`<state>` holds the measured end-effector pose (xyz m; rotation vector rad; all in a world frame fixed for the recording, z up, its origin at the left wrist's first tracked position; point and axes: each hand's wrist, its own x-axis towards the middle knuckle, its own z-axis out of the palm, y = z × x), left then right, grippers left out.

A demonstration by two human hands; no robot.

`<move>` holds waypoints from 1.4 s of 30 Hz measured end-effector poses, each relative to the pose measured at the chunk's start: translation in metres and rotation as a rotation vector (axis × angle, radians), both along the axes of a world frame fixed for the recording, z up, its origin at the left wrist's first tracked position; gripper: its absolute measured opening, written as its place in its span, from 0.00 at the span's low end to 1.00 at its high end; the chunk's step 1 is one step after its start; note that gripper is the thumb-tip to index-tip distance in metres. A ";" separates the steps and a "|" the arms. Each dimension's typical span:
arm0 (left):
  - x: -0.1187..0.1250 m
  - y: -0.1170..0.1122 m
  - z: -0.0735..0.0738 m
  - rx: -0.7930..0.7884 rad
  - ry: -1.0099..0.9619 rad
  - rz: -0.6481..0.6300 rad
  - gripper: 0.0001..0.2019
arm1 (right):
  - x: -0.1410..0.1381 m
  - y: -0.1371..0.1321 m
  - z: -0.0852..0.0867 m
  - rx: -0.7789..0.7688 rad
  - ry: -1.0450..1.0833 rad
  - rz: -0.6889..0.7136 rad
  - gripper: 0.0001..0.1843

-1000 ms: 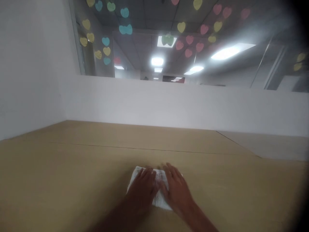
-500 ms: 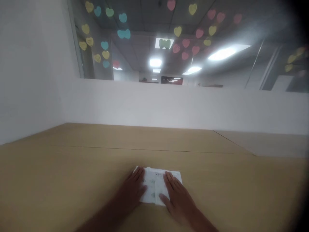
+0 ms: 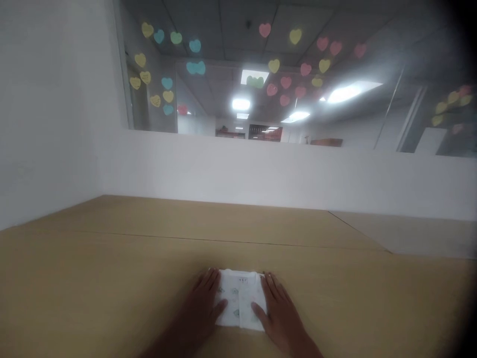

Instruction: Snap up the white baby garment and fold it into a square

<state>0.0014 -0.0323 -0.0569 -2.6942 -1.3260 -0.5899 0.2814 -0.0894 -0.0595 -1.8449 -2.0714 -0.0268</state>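
Observation:
A folded white cloth [image 3: 240,293] with small pale green prints lies flat on the table in front of me, at the bottom middle of the head view. A seam or fold edge runs down its middle, and a small dark mark shows near its top. My left hand [image 3: 204,298] rests on its left edge, fingers stretched out and thumb lying on the cloth. On the right edge lies my right hand [image 3: 281,308], its fingers extended forward and its thumb also on the cloth. Both hands hide the cloth's side edges.
The wooden table [image 3: 112,278] has a thin seam across it and meets a white wall [image 3: 223,174] at the back. Another white wall [image 3: 52,109] stands on the left. Above the back wall, a glass window [image 3: 231,54] carries several heart-shaped stickers.
My right hand has slid outward from on top of the cloth to its right edge. My left hand stays at the left edge. The view has tilted up slightly.

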 end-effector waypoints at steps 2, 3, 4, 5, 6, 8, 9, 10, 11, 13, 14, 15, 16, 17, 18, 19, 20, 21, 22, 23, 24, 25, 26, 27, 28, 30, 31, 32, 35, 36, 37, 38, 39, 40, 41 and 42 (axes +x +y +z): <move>0.000 -0.002 0.003 0.007 0.005 0.010 0.30 | 0.005 -0.001 0.003 0.026 -0.006 -0.007 0.39; 0.003 -0.004 0.005 0.018 0.006 0.016 0.30 | 0.003 -0.001 0.006 0.056 -0.011 -0.019 0.38; 0.008 -0.006 0.007 0.038 0.005 0.021 0.29 | -0.001 -0.002 0.010 0.097 -0.016 -0.032 0.37; 0.015 -0.008 0.009 0.064 0.008 0.016 0.29 | -0.008 -0.001 0.013 0.137 -0.020 -0.038 0.36; 0.024 -0.010 0.011 0.089 0.013 -0.001 0.28 | -0.019 0.000 0.016 0.166 -0.021 -0.030 0.35; 0.042 -0.015 0.013 0.129 0.029 -0.052 0.27 | -0.043 0.004 0.018 0.167 -0.009 0.024 0.33; 0.049 -0.016 0.013 0.134 0.045 -0.078 0.27 | -0.054 0.007 0.018 0.142 0.004 0.056 0.31; 0.055 -0.017 0.012 0.131 0.062 -0.096 0.27 | -0.062 0.009 0.016 0.118 0.017 0.080 0.31; 0.057 -0.018 0.011 0.125 0.078 -0.102 0.28 | -0.067 0.010 0.014 0.100 0.025 0.096 0.31; 0.056 -0.018 0.007 0.120 0.086 -0.083 0.28 | -0.067 0.010 0.011 0.075 0.017 0.113 0.33; 0.053 -0.018 0.005 0.119 0.081 -0.075 0.29 | -0.062 0.008 0.011 0.059 0.002 0.123 0.35; 0.049 -0.017 0.004 0.118 0.073 -0.072 0.29 | -0.056 0.006 0.011 0.038 -0.014 0.133 0.36; 0.045 -0.017 0.002 0.113 0.062 -0.073 0.29 | -0.049 0.004 0.012 0.018 -0.025 0.134 0.37; 0.042 -0.017 0.002 0.103 0.051 -0.073 0.30 | -0.043 0.001 0.013 0.000 -0.033 0.129 0.38; 0.039 -0.017 0.002 0.090 0.040 -0.072 0.30 | -0.037 -0.002 0.015 -0.013 -0.036 0.121 0.39; 0.036 -0.017 0.002 0.076 0.026 -0.061 0.30 | -0.033 -0.004 0.016 -0.019 -0.036 0.106 0.39; 0.034 -0.017 0.003 0.061 0.009 -0.041 0.31 | -0.030 -0.006 0.016 -0.022 -0.034 0.089 0.40; 0.032 -0.017 0.004 0.044 -0.006 -0.019 0.31 | -0.027 -0.008 0.017 -0.025 -0.032 0.072 0.40; 0.030 -0.016 0.006 0.022 -0.017 0.007 0.31 | -0.025 -0.009 0.017 -0.031 -0.029 0.058 0.40; 0.027 -0.016 0.008 -0.006 -0.021 0.034 0.32 | -0.023 -0.010 0.016 -0.038 -0.024 0.046 0.40; 0.023 -0.014 0.010 -0.039 -0.021 0.065 0.32 | -0.022 -0.011 0.015 -0.043 -0.018 0.036 0.40; 0.018 -0.012 0.012 -0.074 -0.019 0.097 0.32 | -0.020 -0.011 0.015 -0.049 -0.013 0.031 0.40; 0.013 -0.010 0.014 -0.108 -0.015 0.127 0.32 | -0.018 -0.011 0.014 -0.051 -0.006 0.027 0.39; 0.008 -0.007 0.016 -0.134 -0.012 0.155 0.32 | -0.016 -0.011 0.014 -0.051 0.000 0.026 0.39; 0.002 -0.004 0.019 -0.152 -0.010 0.177 0.31 | -0.014 -0.011 0.013 -0.045 0.006 0.020 0.39; -0.006 0.001 0.024 -0.164 -0.012 0.209 0.30 | -0.012 -0.011 0.014 -0.001 0.020 -0.017 0.36; -0.009 0.002 0.028 -0.157 -0.017 0.218 0.30 | -0.011 -0.010 0.015 0.044 0.029 -0.047 0.34; -0.010 0.002 0.031 -0.142 -0.026 0.219 0.29 | -0.011 -0.010 0.017 0.101 0.037 -0.076 0.32; -0.003 -0.002 0.044 -0.050 -0.061 0.154 0.29 | -0.017 -0.008 0.022 0.239 0.029 -0.105 0.25; 0.003 -0.004 0.048 -0.022 -0.062 0.106 0.28 | -0.021 -0.007 0.024 0.244 0.016 -0.091 0.24; 0.010 -0.007 0.051 -0.007 -0.057 0.056 0.28 | -0.024 -0.006 0.025 0.227 0.000 -0.071 0.24; 0.017 -0.009 0.053 -0.006 -0.044 0.008 0.28 | -0.027 -0.005 0.026 0.196 -0.015 -0.052 0.25; 0.024 -0.011 0.054 -0.018 -0.024 -0.036 0.28 | -0.030 -0.004 0.027 0.162 -0.026 -0.036 0.26; 0.030 -0.013 0.053 -0.036 -0.001 -0.069 0.28 | -0.031 -0.002 0.027 0.129 -0.033 -0.023 0.27; 0.036 -0.013 0.051 -0.054 0.022 -0.088 0.28 | -0.032 -0.001 0.027 0.101 -0.036 -0.014 0.27; 0.040 -0.013 0.048 -0.068 0.043 -0.094 0.28 | -0.031 0.000 0.028 0.080 -0.035 -0.006 0.28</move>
